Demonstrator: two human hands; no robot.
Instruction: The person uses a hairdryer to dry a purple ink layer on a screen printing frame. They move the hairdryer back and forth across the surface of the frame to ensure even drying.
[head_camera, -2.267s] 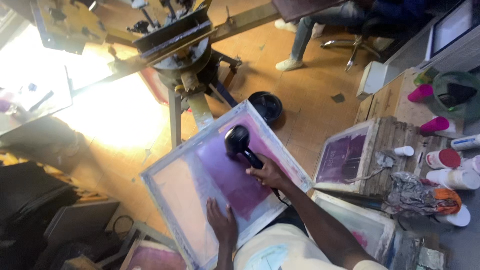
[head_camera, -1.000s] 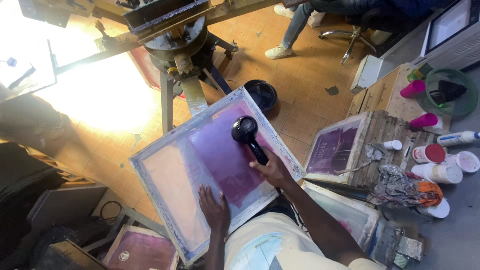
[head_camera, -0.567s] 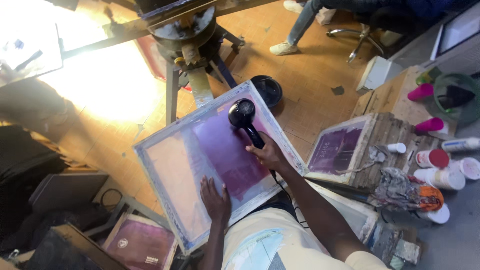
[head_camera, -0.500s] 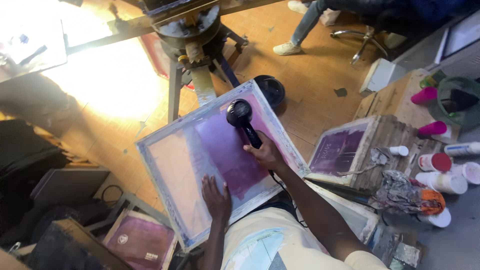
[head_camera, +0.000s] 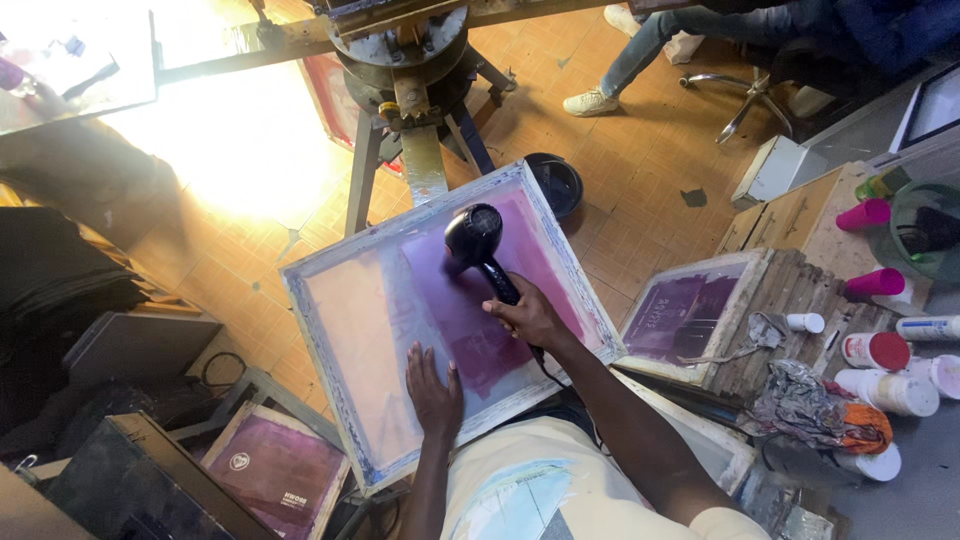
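Head view: dryer over screen

R hand (head_camera: 530, 318) is closed round the handle of a black dryer (head_camera: 474, 238), nozzle end at 11 o'clock from the hand, over the purple part of the screen (head_camera: 350, 330). L hand (head_camera: 434, 392) lies open, palm flat on the mesh near the frame's 6 o'clock edge. Screen sits tilted, resting by the person's lap, w/ a press (head_camera: 405, 60) at 12 o'clock. At 3 o'clock, a 2nd purple screen (head_camera: 680, 315) leans on a wood stack; jars (head_camera: 876, 351) and pink cups (head_camera: 865, 213) beyond it. A 3rd screen (head_camera: 280, 470) lies on the floor at 7 o'clock. Another person's shoe (head_camera: 590, 101) at 1 o'clock.
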